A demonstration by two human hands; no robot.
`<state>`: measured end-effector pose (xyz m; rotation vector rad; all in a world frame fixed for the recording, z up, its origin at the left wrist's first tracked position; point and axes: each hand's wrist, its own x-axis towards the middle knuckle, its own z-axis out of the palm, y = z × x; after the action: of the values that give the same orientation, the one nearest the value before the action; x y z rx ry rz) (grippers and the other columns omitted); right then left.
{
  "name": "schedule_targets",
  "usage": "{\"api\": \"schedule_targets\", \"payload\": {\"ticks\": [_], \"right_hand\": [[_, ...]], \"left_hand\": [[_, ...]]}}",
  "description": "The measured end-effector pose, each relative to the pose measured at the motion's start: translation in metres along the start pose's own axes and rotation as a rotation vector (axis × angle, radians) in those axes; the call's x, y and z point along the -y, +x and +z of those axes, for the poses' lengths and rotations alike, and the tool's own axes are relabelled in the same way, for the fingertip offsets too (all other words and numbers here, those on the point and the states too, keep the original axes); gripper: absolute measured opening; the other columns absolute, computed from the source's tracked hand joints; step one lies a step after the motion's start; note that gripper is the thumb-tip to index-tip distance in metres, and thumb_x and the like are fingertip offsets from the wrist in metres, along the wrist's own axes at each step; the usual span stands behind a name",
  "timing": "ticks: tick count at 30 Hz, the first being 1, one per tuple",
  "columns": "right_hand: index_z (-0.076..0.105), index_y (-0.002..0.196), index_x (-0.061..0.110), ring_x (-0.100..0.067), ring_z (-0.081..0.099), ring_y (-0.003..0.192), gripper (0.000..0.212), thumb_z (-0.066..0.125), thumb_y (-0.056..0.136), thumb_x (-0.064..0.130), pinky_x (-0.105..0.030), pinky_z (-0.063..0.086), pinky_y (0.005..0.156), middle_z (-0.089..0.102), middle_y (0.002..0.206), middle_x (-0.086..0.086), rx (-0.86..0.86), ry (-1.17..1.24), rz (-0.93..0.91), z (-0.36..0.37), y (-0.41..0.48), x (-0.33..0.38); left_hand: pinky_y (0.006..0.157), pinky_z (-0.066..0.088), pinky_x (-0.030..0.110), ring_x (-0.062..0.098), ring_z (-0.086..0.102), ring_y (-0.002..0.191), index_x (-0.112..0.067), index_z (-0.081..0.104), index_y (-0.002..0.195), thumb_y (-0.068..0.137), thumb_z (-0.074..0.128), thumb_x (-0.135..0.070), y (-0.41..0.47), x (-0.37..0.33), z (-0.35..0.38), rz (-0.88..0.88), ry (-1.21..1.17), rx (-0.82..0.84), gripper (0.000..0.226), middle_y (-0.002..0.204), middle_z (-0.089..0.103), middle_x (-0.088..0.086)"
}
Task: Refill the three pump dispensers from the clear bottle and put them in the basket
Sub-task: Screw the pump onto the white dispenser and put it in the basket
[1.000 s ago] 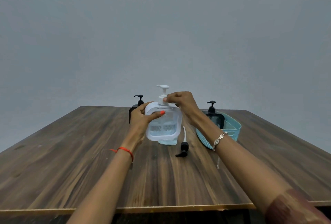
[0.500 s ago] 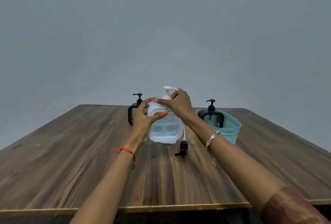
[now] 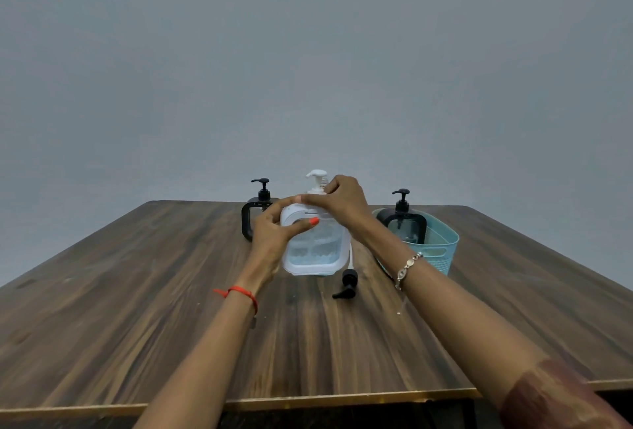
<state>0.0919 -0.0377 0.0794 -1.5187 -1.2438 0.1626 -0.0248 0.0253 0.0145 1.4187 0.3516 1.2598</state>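
**A:** Grip state?

**B:** The left hand [image 3: 274,240] wraps the side of the clear pump bottle [image 3: 317,250], upright at the centre of the wooden table [image 3: 171,291]. The right hand [image 3: 342,199] pinches the neck of its white pump [image 3: 317,175] (tightening or loosening: cannot tell).

**A:** Progress?

**B:** The first black dispenser [image 3: 406,223] stands in the teal basket [image 3: 442,250], 3 o'clock of the bottle. The second black dispenser [image 3: 255,219] is on the table at 10 o'clock. A loose black pump head [image 3: 347,286] lies at 5 o'clock; its body is not visible. Judged about one third done, with two placements left.
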Motion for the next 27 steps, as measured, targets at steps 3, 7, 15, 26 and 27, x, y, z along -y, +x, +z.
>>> {"api": "schedule_targets", "payload": {"ticks": [3,7,15,26,27], "right_hand": [[0.055,0.069,0.019,-0.008,0.049,0.062,0.025,0.078,0.071,0.029,-0.023,0.041,0.062,0.056,0.071,0.002,0.160,0.009,-0.057,-0.009,0.001,0.002],[0.073,0.082,0.016,-0.007,0.062,0.075,0.007,0.074,0.075,0.016,-0.026,0.047,0.075,0.070,0.083,0.001,0.323,0.071,-0.027,-0.024,0.004,0.002],[0.069,0.064,0.014,-0.006,0.055,0.053,0.020,0.085,0.060,0.026,-0.018,0.040,0.053,0.061,0.058,0.005,0.082,-0.001,0.036,-0.011,0.000,0.003],[0.070,0.065,0.012,-0.026,0.060,0.091,0.024,0.077,0.063,0.034,-0.040,0.040,0.081,0.070,0.073,-0.003,-0.180,-0.150,0.015,0.001,-0.010,-0.010],[0.070,0.068,0.011,-0.025,0.062,0.088,0.025,0.078,0.064,0.034,-0.044,0.046,0.081,0.070,0.074,-0.003,-0.153,-0.124,0.021,-0.003,-0.011,-0.011]], "left_hand": [[0.067,0.056,0.028,0.022,0.068,0.088,-0.025,0.070,0.097,0.055,0.085,-0.019,0.000,0.000,0.000,-0.005,-0.024,-0.006,0.045,0.099,0.070,0.006],[0.069,0.057,0.029,0.026,0.066,0.092,-0.018,0.066,0.104,0.061,0.083,-0.014,0.002,-0.002,-0.001,-0.002,0.022,-0.001,0.047,0.105,0.067,0.011],[0.064,0.055,0.026,0.019,0.068,0.082,-0.022,0.070,0.094,0.064,0.082,-0.006,-0.002,0.000,0.003,0.002,-0.024,-0.012,0.037,0.093,0.070,0.004],[0.069,0.058,0.028,0.019,0.067,0.085,-0.022,0.066,0.095,0.066,0.079,0.003,-0.007,0.010,0.025,0.009,-0.030,-0.072,0.040,0.096,0.069,0.006],[0.073,0.058,0.032,0.024,0.067,0.089,-0.020,0.065,0.098,0.066,0.079,0.001,-0.007,0.010,0.027,-0.004,-0.027,-0.067,0.041,0.101,0.068,0.010]]}}
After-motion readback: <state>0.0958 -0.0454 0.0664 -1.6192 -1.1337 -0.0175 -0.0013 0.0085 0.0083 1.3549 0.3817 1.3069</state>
